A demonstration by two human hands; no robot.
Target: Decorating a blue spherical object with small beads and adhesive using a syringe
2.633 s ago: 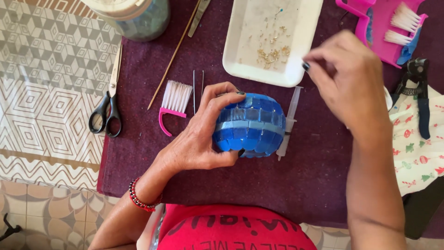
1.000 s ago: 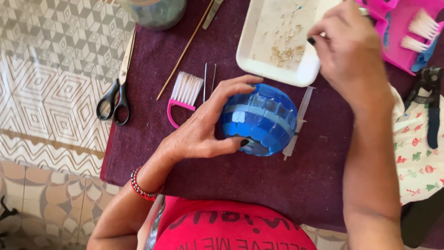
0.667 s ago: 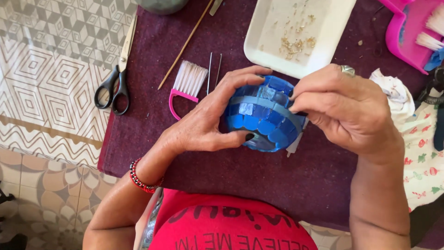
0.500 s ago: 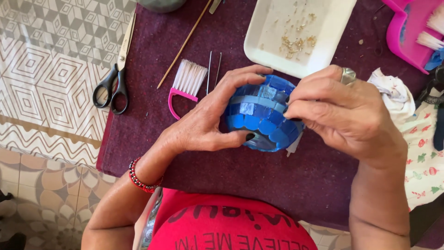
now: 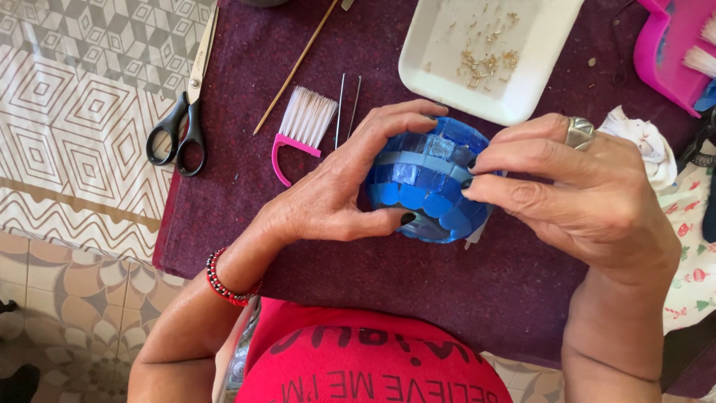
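A round blue ball [image 5: 429, 183] covered in small blue mosaic tiles, with a paler band across it, rests on the dark purple cloth [image 5: 388, 283]. My left hand [image 5: 335, 194] cups its left side, thumb underneath and fingers curled over the top. My right hand [image 5: 589, 194], with a ring on one finger, presses its fingertips against the ball's right side. Whether a small piece sits between those fingertips cannot be made out.
A white tray [image 5: 447, 71] with small golden bits lies behind the ball. A small pink brush [image 5: 302, 123], two thin metal needles [image 5: 347, 104], a wooden stick [image 5: 294, 67] and black-handled scissors [image 5: 179, 123] lie to the left. A pink container [image 5: 667, 52] and white cloth [image 5: 641, 142] lie right.
My right hand came down from the white tray and now touches the ball's right side. My left hand has kept its hold on the ball.
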